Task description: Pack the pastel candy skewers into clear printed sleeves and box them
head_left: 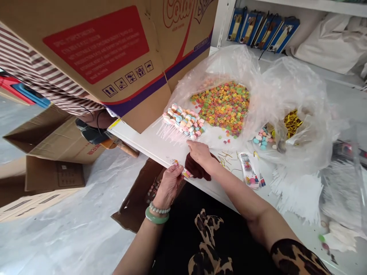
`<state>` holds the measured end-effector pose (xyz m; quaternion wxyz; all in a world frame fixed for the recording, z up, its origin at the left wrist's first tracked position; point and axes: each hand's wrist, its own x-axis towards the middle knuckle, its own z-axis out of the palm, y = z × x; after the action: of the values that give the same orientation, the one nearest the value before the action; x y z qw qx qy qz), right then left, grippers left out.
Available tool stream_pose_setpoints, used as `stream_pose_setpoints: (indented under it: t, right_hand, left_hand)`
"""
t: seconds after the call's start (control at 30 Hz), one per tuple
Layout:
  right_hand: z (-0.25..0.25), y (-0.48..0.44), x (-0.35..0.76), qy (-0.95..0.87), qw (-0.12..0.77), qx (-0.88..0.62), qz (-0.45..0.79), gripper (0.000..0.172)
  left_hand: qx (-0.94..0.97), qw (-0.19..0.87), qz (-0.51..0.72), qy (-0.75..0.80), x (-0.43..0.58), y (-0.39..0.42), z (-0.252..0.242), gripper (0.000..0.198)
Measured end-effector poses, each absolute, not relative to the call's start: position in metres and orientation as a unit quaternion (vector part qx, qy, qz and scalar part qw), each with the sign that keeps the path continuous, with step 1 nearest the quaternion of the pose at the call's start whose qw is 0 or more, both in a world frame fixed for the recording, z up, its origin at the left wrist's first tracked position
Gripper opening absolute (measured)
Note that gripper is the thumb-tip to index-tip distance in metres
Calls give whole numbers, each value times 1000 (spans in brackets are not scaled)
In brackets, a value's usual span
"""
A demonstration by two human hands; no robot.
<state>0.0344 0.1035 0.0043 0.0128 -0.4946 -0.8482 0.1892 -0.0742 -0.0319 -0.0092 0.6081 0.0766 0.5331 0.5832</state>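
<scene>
White table edge [149, 149] carrying clear plastic bag [289, 95]. Left hand [168, 186] pinching light, flimsy printed packet [179, 169] at front edge, fingers closed; safest hold at packet end. Right hand [201, 154] resting open-fingered on soft maroon cloth [197, 168], just below candy sticks [183, 123].

A white table [160, 151] holds plastic bags [298, 91], white sticks [295, 194].

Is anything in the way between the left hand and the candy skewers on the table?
Nothing visible stands in the way: only white tabletop lies between the left hand and the stick ends of the candy skewers. The right hand, on a dark maroon cloth, sits off to the side of that path.
</scene>
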Motion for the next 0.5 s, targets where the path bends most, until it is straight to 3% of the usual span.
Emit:
stream_pose_setpoints:
  t: [0.17, 0.33, 0.5]
  right_hand:
    - [-7, 120, 22, -798, 24, -559, 226, 29]
    - [-8, 102, 68, -709, 148, -628, 285, 23]
    - [-19, 90, 126, -535, 258, -687, 418, 20]
  left_hand:
    - [83, 599, 590, 534, -88, -39, -6, 38]
    - [101, 621, 553, 547, -97, -34, -11, 37]
    - [105, 640, 561, 514, -94, -22, -6, 34]
